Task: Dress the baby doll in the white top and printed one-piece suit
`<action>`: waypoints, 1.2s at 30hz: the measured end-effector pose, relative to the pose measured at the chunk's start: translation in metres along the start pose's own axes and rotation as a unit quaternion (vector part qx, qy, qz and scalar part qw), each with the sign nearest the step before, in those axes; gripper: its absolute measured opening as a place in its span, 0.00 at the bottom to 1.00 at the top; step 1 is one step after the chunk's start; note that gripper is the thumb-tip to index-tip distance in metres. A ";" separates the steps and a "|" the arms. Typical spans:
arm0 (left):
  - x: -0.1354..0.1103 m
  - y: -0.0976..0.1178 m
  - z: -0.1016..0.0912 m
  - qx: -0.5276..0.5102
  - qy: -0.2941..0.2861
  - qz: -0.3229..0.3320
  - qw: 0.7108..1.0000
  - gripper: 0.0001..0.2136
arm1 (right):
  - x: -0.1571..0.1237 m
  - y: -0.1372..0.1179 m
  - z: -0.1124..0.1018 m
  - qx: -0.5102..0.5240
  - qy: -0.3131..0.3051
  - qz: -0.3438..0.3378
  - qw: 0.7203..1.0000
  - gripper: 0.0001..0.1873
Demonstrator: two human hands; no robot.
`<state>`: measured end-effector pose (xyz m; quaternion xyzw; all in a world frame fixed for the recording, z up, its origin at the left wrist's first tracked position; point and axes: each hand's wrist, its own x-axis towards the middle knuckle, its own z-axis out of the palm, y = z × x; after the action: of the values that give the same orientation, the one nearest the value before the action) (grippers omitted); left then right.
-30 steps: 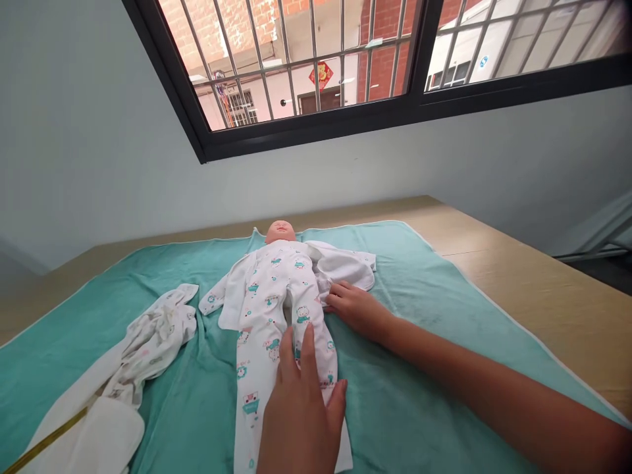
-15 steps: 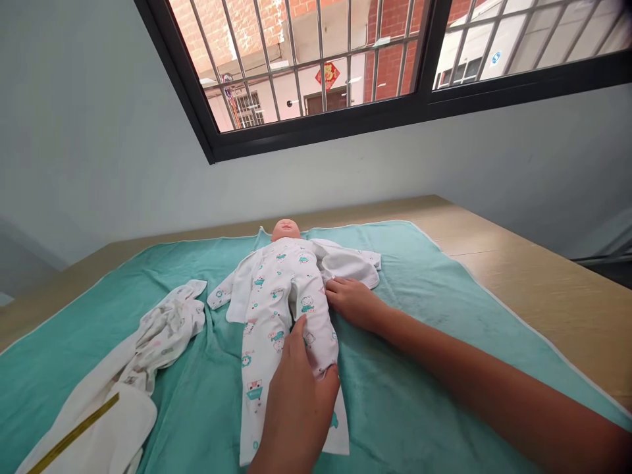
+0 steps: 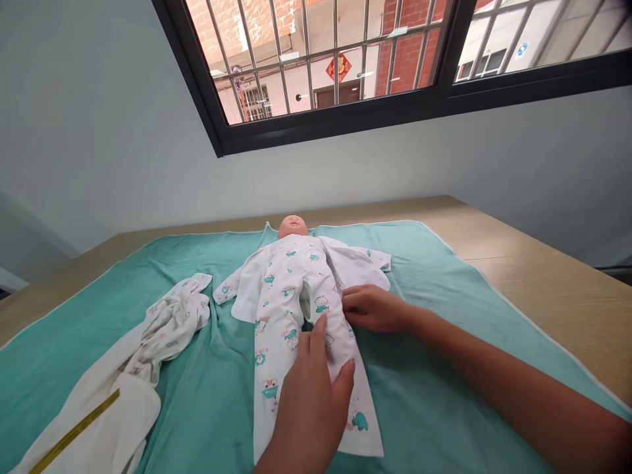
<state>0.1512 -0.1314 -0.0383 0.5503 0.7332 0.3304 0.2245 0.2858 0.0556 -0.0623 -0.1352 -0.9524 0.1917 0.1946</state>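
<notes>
At the near edge, the left hand (image 3: 309,395) lies over one leg of a white, long-legged baby garment with teal and pink cartoon prints (image 3: 286,309). Its fingers reach forward and its thumb stands apart to the side; the hand is loosely open, resting on the fabric. The garment's two legs run toward the person, slightly spread, with a gap between them at the crotch.

Off to the person's left, a flat, narrow gold-coloured strip (image 3: 74,431) lies on a crumpled heap of white printed cloth (image 3: 180,322), well apart from the garment.

Farther in, the right hand (image 3: 378,308) touches the garment's outer edge, on the person's right. Its fingers are curled in; whether they pinch any fabric cannot be told.

Beyond it, a white cloth top (image 3: 363,263) spreads its sleeves out to both sides from under the garment. The pinkish plastic doll's head (image 3: 293,226) shows just past the garment's upper end.

All this lies on a teal cloth with a pale border (image 3: 197,408), spread over a light wood desk (image 3: 557,283).

Behind are a pale grey wall (image 3: 123,151) and a black-framed window (image 3: 336,118) with metal bars (image 3: 336,33).
</notes>
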 end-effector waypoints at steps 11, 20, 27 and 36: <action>0.087 -0.062 -0.104 0.183 0.172 -0.069 0.965 0.20 | -0.014 0.081 -0.014 0.018 0.282 0.349 0.894 0.14; 0.142 -0.131 -0.110 0.325 0.136 -0.168 0.921 0.25 | -0.022 0.086 -0.019 -0.068 0.218 0.389 0.893 0.11; 0.138 -0.118 -0.085 0.357 0.117 -0.058 0.925 0.13 | -0.020 0.083 -0.010 -0.035 0.279 0.303 0.911 0.09; 0.154 -0.133 -0.081 0.172 0.165 -0.061 0.969 0.12 | -0.023 0.078 -0.012 -0.034 0.212 0.363 0.907 0.12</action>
<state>-0.0381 -0.0269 -0.0752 0.4729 0.8379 0.2716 0.0224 0.3257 0.1215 -0.0919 -0.5157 -0.7797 0.1831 0.3043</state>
